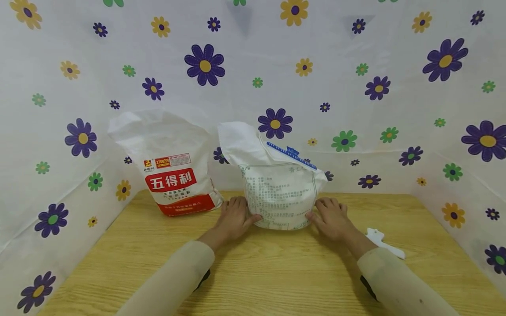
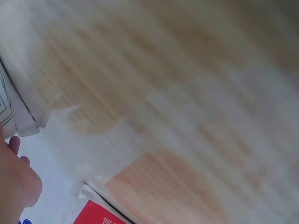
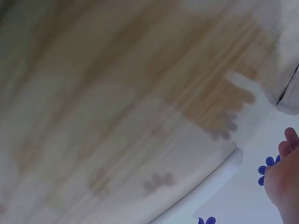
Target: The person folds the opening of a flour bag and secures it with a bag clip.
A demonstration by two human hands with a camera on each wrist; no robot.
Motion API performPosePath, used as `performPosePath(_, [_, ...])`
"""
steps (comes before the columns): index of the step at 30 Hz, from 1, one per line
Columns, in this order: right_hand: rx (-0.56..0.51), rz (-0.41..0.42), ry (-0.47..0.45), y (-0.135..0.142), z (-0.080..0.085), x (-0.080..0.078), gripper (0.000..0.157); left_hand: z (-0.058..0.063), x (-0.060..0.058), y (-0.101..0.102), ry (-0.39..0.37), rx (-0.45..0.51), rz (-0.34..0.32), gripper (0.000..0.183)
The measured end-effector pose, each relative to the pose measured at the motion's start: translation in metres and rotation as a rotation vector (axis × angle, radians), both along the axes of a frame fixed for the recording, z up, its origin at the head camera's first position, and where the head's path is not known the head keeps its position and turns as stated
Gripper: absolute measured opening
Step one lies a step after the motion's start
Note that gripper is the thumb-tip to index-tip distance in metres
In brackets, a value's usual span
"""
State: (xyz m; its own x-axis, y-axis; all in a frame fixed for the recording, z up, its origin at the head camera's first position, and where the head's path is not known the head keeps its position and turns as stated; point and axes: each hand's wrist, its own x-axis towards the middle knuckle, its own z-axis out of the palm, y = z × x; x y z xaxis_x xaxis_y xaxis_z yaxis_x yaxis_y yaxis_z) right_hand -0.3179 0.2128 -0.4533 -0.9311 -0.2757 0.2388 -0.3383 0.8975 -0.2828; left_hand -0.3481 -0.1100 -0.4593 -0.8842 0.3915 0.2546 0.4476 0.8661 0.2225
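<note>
A white printed bag [image 1: 280, 193] stands upright at the middle of the table, its top folded over to one side. A blue sealing clip [image 1: 291, 155] runs slantwise along its upper right edge. My left hand [image 1: 234, 218] holds the bag's lower left side, thumb toward the front. On the opposite side my right hand [image 1: 331, 218] holds the lower right corner, its thumb also in front. In the left wrist view the left hand [image 2: 18, 179] is partly seen beside the bag's edge [image 2: 7, 105]. The right wrist view has the right hand [image 3: 285, 172] below the bag [image 3: 290, 95].
To the left stands a white-and-red flour bag [image 1: 174, 175] with a loose, open-looking top. A small white plastic piece [image 1: 379, 239] lies right of my right wrist. The wooden table [image 1: 276, 276] meets a flower-patterned cloth [image 1: 237, 101] at the back and sides.
</note>
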Motion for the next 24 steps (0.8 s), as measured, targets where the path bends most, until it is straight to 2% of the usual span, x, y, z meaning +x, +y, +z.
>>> performPosePath(6, [0.056,-0.009,0.034,-0.004,0.001,-0.007,0.066,0.004,-0.006,0.002,-0.012,0.037,0.020,0.081])
performPosePath(10, [0.044,-0.018,0.030,-0.007,0.000,-0.008,0.065,0.001,-0.013,0.002,-0.040,0.048,0.061,0.087])
performPosePath(14, [0.041,-0.043,0.021,-0.008,0.001,-0.010,0.065,0.002,-0.017,0.007,-0.059,0.027,0.091,0.083])
performPosePath(19, [0.042,-0.087,0.015,-0.009,0.003,-0.012,0.064,0.005,-0.020,0.013,-0.042,-0.005,0.115,0.075])
performPosePath(24, [0.063,-0.135,0.002,-0.017,-0.001,-0.011,0.066,-0.001,-0.018,0.016,-0.037,-0.005,0.144,0.068])
